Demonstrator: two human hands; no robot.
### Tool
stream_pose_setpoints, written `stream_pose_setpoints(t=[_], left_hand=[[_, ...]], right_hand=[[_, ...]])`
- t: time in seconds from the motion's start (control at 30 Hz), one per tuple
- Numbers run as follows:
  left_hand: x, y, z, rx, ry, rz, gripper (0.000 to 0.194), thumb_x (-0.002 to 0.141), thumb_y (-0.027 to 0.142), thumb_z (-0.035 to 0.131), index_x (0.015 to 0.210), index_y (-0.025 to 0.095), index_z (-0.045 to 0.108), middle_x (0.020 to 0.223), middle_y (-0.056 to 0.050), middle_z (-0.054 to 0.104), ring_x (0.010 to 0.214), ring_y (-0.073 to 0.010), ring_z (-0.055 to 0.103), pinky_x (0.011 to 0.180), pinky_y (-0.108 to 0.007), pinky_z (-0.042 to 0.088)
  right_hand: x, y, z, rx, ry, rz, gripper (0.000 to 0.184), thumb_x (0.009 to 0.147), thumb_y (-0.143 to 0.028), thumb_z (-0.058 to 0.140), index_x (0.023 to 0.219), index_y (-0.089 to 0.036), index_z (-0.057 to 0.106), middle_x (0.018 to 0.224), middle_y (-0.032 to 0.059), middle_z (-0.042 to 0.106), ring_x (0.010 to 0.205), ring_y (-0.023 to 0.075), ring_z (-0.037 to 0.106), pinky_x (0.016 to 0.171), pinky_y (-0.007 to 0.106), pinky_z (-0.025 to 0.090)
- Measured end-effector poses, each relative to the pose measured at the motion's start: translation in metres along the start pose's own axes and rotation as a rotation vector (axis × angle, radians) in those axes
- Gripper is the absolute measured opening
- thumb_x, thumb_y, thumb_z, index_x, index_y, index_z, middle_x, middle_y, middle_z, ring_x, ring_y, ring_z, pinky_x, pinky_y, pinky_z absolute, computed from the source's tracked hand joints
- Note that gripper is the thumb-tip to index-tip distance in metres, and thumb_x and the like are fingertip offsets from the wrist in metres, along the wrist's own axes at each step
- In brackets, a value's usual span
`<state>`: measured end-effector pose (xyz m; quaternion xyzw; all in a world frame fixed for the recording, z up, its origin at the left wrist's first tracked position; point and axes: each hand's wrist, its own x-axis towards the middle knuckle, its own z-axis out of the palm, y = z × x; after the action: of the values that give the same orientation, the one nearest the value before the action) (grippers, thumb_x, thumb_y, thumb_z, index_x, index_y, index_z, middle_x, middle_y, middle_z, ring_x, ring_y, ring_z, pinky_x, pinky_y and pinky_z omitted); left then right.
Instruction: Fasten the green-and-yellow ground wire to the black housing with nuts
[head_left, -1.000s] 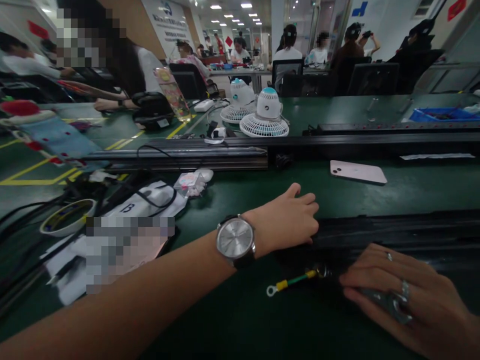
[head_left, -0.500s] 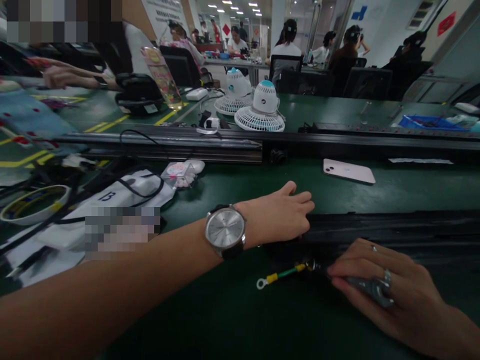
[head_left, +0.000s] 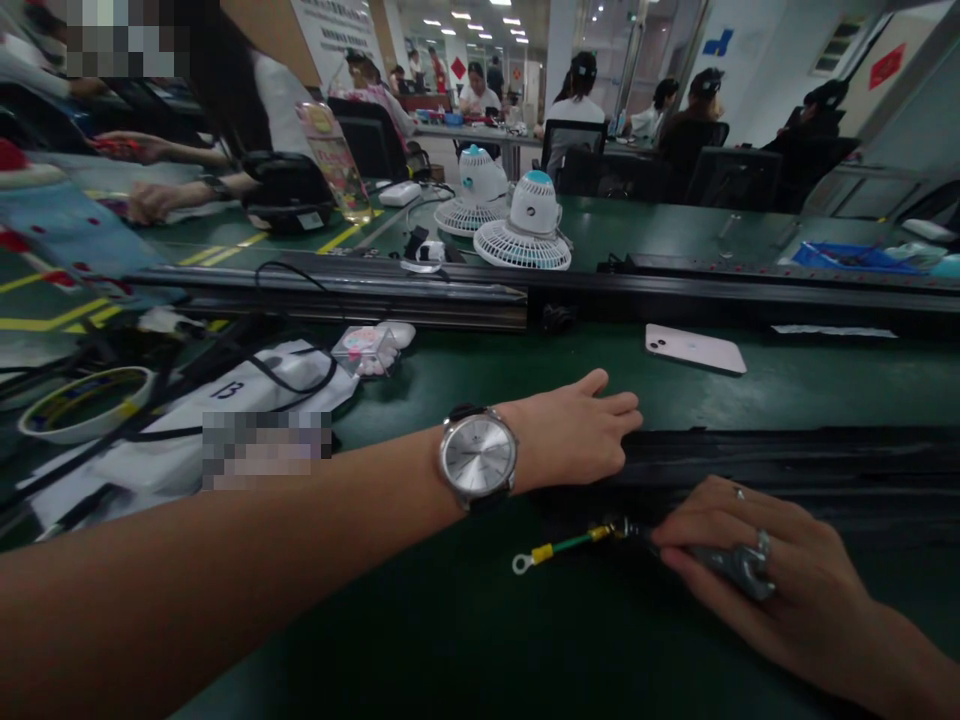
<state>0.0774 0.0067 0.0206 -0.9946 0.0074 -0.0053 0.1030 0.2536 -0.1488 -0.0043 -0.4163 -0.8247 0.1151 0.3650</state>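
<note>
- Head view: the right hand (head_left: 780, 570) has its fingers closed around a grey tool (head_left: 731, 567), whose visible end points to four o'clock.
- At nine o'clock from that hand, a green-and-yellow lead (head_left: 571, 544) with a ring terminal lies over the dark green desk (head_left: 450, 640); its inner end runs close to the fingertips.
- The left hand (head_left: 577, 430), at twelve o'clock from the lead, rests by the black length (head_left: 795, 450); its fingers are half curled, and I cannot tell whether they grip.
- Good handling probably means left fingers bracing the black length, a low, steady tool, and no tug on the terminal.
</note>
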Motion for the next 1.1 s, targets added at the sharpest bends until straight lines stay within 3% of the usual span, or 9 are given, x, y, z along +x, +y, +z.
stream_pose_setpoints(t=[0.1, 0.2, 0.37, 0.73, 1.1], left_hand=[[0.001, -0.002, -0.003, -0.024, -0.054, -0.04, 0.012, 0.087, 0.015, 0.07, 0.075, 0.02, 0.071, 0.105, -0.007, 0.066, 0.111, -0.0249, 0.05, 0.088, -0.039, 0.031], [0.0, -0.007, -0.011, -0.085, -0.141, -0.093, 0.007, 0.085, 0.026, 0.075, 0.081, 0.021, 0.072, 0.104, -0.007, 0.067, 0.107, -0.0248, 0.052, 0.087, -0.039, 0.032], [-0.009, -0.014, -0.026, -0.15, -0.297, -0.158, 0.014, 0.084, 0.032, 0.077, 0.092, 0.022, 0.071, 0.101, -0.005, 0.066, 0.097, -0.022, 0.058, 0.072, -0.033, 0.034], [-0.021, -0.013, -0.022, -0.4, -0.316, -0.254, 0.007, 0.089, 0.018, 0.066, 0.097, 0.018, 0.068, 0.105, -0.004, 0.062, 0.084, -0.0136, 0.061, 0.065, -0.025, 0.041], [-0.027, -0.014, -0.014, -0.411, -0.232, -0.204, 0.007, 0.092, 0.013, 0.06, 0.097, 0.016, 0.065, 0.106, -0.005, 0.061, 0.089, -0.0139, 0.06, 0.072, -0.025, 0.044]], right_hand=[[0.0, 0.001, 0.0, 0.037, -0.006, 0.001, 0.014, 0.097, -0.008, 0.06, 0.106, -0.016, 0.067, 0.094, 0.0038, 0.072, 0.083, 0.0154, 0.067, 0.075, 0.03, 0.053], [0.0, 0.002, -0.001, 0.044, -0.007, 0.002, 0.015, 0.096, -0.007, 0.061, 0.106, -0.016, 0.066, 0.095, 0.0034, 0.072, 0.084, 0.0151, 0.066, 0.076, 0.03, 0.051], [0.002, 0.003, -0.001, 0.031, 0.0, 0.002, 0.011, 0.097, -0.008, 0.059, 0.103, -0.016, 0.064, 0.092, 0.003, 0.071, 0.081, 0.0148, 0.066, 0.073, 0.03, 0.05], [0.002, 0.005, 0.0, 0.047, -0.01, -0.003, 0.014, 0.097, -0.006, 0.058, 0.105, -0.016, 0.062, 0.092, 0.0009, 0.07, 0.081, 0.0123, 0.064, 0.077, 0.027, 0.048], [0.0, 0.005, -0.001, 0.066, -0.01, 0.024, 0.015, 0.097, -0.007, 0.061, 0.107, -0.017, 0.064, 0.094, 0.0011, 0.071, 0.084, 0.0117, 0.065, 0.077, 0.026, 0.049]])
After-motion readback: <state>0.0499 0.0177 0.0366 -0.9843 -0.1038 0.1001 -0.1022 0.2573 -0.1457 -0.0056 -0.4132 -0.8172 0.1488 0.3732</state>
